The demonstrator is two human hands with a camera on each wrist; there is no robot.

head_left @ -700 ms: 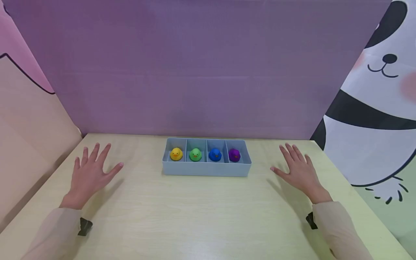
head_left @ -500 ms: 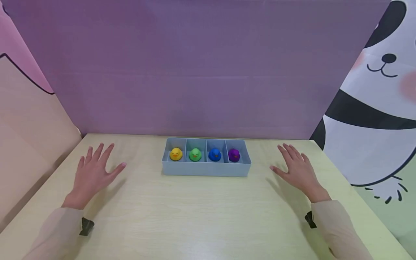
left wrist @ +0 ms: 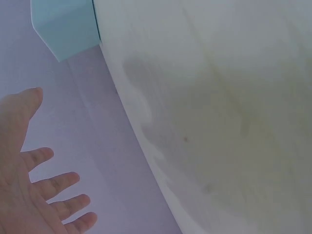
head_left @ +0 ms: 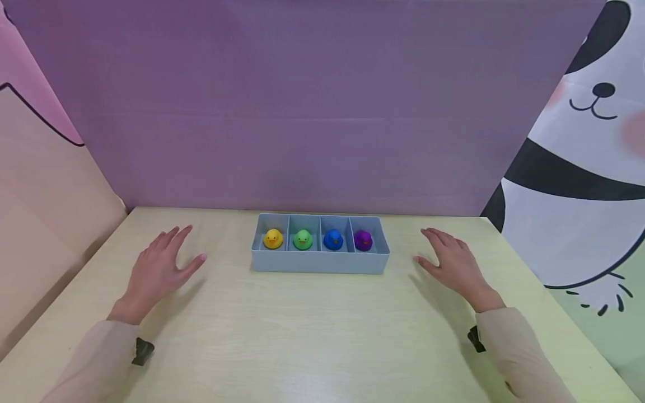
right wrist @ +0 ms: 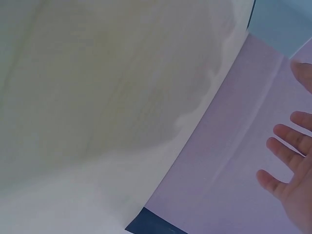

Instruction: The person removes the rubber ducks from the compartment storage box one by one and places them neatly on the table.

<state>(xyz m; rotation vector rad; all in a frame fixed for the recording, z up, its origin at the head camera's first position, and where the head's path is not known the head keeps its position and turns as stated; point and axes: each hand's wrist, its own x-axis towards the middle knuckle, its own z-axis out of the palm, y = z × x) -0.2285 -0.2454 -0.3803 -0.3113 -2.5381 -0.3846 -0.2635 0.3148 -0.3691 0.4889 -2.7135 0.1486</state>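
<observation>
A light blue-grey box (head_left: 319,262) with compartments in a row stands at the back middle of the table. From left to right its compartments hold a yellow toy duck (head_left: 272,239), a green toy duck (head_left: 303,239), a blue toy duck (head_left: 333,239) and a purple toy duck (head_left: 363,240). Left of the box, my left hand (head_left: 158,273) hovers over the table with fingers spread and holds nothing. On the other side, my right hand (head_left: 457,270) is likewise held above the surface, thumb apart from the fingers. Neither hand touches the box, whose end (left wrist: 68,29) shows in the left wrist view.
The pale wooden table (head_left: 312,330) ends at the back against a purple cloth wall (head_left: 312,112). A panda-printed panel (head_left: 579,235) borders the right side, and a pinkish panel (head_left: 45,196) the left. Dark wrist devices show at both cuffs.
Both hands have moved inward toward the box, the left one rightward and the right one slightly leftward. Their fingers are a little closer together. The box and ducks stay in place.
</observation>
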